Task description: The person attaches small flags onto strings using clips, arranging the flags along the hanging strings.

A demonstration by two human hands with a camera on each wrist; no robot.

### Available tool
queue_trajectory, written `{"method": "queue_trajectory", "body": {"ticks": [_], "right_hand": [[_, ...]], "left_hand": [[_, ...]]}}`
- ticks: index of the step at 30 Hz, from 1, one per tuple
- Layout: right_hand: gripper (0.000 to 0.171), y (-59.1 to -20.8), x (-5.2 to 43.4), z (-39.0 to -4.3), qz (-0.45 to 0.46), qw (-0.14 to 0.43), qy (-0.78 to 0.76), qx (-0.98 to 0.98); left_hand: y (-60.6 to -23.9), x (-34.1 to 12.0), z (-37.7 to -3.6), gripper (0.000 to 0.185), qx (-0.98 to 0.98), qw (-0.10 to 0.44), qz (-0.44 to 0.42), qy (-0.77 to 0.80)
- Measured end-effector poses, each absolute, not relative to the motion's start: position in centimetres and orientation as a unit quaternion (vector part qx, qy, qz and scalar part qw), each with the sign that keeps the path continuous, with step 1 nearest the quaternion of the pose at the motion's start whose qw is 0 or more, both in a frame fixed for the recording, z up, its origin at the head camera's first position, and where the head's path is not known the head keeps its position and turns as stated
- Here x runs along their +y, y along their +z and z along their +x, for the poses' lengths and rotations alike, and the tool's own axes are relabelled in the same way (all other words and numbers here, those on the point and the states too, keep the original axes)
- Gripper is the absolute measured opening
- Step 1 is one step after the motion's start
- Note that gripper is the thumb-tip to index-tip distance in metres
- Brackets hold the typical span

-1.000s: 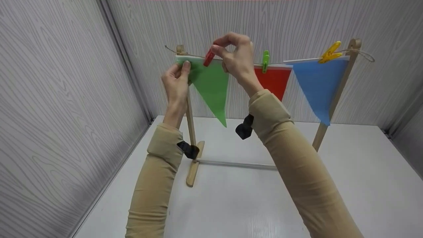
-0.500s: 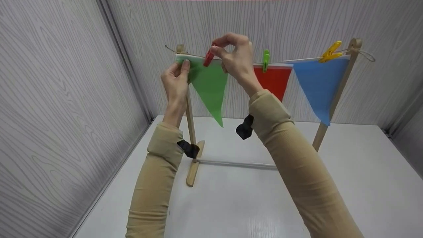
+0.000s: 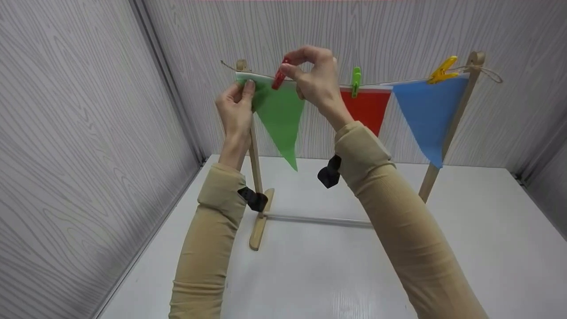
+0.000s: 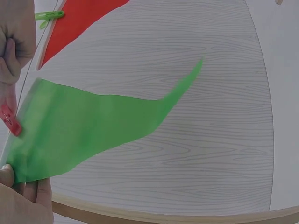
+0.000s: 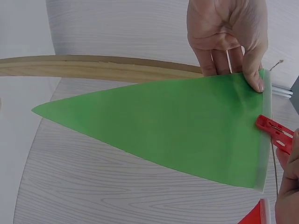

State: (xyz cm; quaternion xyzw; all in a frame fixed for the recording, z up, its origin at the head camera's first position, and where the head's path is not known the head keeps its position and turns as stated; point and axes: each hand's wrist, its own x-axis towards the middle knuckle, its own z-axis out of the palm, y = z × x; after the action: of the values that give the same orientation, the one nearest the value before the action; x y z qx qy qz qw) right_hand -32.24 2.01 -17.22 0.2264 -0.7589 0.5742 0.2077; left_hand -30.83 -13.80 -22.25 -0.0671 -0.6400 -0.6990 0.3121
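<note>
A green triangular flag (image 3: 282,117) with a whitish top edge hangs along a thin string at the left. My left hand (image 3: 237,110) pinches its upper left corner, thumb in front and fingers behind, as the right wrist view confirms. In my right hand (image 3: 316,75) a red clothespin (image 3: 279,79) is pinched between thumb and fingers. The clothespin's tip lies over the flag's top edge, near its middle, in the right wrist view. To the right, a red flag (image 3: 366,108) hangs under a green clothespin (image 3: 356,82), partly hidden by my right arm.
A blue flag (image 3: 427,115) hangs at the right under a yellow clothespin (image 3: 443,71). Wooden posts, left (image 3: 255,164) and right (image 3: 456,119), carry the string. A pale rod (image 3: 314,219) joins them low down, above the white table (image 3: 301,270). Wood-patterned panels (image 3: 97,146) stand around.
Both hands stay nearly in place, still holding the flag and the red clothespin. The green flag's lower tip has swung slightly left. My right hand has dipped very slightly.
</note>
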Motion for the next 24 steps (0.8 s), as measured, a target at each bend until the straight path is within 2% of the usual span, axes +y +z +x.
{"method": "queue_trajectory", "body": {"ticks": [15, 24], "right_hand": [[0.031, -17.61, 2.06, -32.28, 0.231, 0.18, 0.596, -0.747], [0.031, -17.83, 2.07, -32.37, 0.245, 0.176, 0.604, -0.738]], "left_hand": [[-22.32, -13.87, -30.92, 0.029, -0.633, 0.31, -0.054, -0.708], [-22.74, -14.19, -31.04, 0.029, -0.622, 0.311, -0.052, -0.716]]}}
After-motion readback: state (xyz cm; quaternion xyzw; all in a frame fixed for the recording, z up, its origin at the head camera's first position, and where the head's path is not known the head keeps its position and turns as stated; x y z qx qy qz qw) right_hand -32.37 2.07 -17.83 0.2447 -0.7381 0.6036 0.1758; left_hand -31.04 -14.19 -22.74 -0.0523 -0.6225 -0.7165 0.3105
